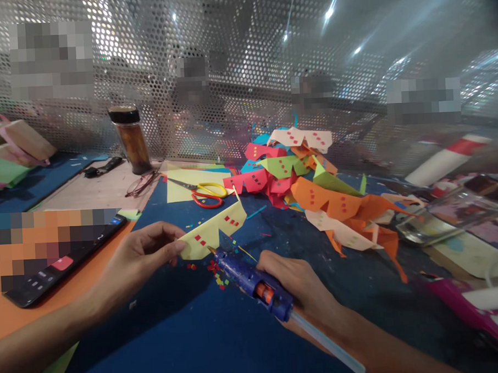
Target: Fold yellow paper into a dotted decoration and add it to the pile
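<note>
My left hand (pixel 158 246) pinches the left end of a pale yellow paper mask (pixel 212 227) that has small red squares stuck on it. In my right hand (pixel 292 275) is a blue hot glue gun (pixel 248 277), a clear glue stick (pixel 325 340) jutting from its back. The gun's nozzle tip is at the mask's lower edge, by the left group of squares; whether it touches cannot be made out. Below lie tiny paper squares (pixel 220 280) in red, yellow and green. Scissors (pixel 208 194) with yellow and red handles rest beyond the mask on yellow paper (pixel 175 189).
Several cut paper masks in orange (pixel 327 198), pink, green and white are heaped at centre right. A lidded bottle (pixel 132 142), eyeglasses (pixel 141 183) and a phone (pixel 66 263) stand or lie leftward. At right are a clear container (pixel 432 217) and a magenta object (pixel 464 303). Perforated metal (pixel 235 60) walls the back.
</note>
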### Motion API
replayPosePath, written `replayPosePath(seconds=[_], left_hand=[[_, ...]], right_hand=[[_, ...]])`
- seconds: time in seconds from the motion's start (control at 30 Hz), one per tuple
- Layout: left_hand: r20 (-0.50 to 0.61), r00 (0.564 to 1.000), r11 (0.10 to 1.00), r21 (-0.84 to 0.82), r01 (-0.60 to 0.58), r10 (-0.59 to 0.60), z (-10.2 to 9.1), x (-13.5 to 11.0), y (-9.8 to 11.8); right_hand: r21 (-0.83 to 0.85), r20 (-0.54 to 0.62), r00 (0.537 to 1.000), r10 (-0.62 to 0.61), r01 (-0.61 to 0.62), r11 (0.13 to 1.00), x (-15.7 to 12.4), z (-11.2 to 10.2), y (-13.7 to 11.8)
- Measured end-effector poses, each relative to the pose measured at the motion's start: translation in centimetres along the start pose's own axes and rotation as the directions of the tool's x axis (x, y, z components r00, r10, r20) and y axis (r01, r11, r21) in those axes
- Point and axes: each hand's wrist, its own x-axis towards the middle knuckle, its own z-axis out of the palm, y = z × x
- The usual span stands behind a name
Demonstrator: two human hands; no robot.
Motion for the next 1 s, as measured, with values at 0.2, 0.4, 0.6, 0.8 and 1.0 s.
replayPosePath(seconds=[0.2,0.4,0.6,0.8,1.0], left_hand=[[0.0,1.0,1.0,0.001,-0.007,0.007,-0.09,-0.04,-0.14],[-0.001,1.0,1.0,-0.006,-0.006,0.006,0.0,0.03,-0.02],[0.009,1.0,1.0,-0.009,0.005,-0.005,-0.02,0.06,-0.15],[0.014,1.0,1.0,-0.012,0.0,0.0,-0.13,-0.11,-0.23],[0.019,1.0,1.0,-0.008,0.002,-0.002,-0.09,-0.01,-0.34]], right_hand=[[0.008,0.003,1.0,0.012,-0.012,1.0,0.04,-0.05,-0.08],[0.007,0.016,0.999,0.028,-0.028,1.0,0.01,-0.1,-0.17],[-0.015,0.013,0.999,0.043,-0.043,0.999,-0.01,0.03,-0.29],[-0.027,0.042,0.998,0.04,-0.039,0.999,-0.03,-0.09,-0.29],[-0.028,0.052,0.997,0.065,-0.064,0.998,0.08,-0.27,-0.33]])
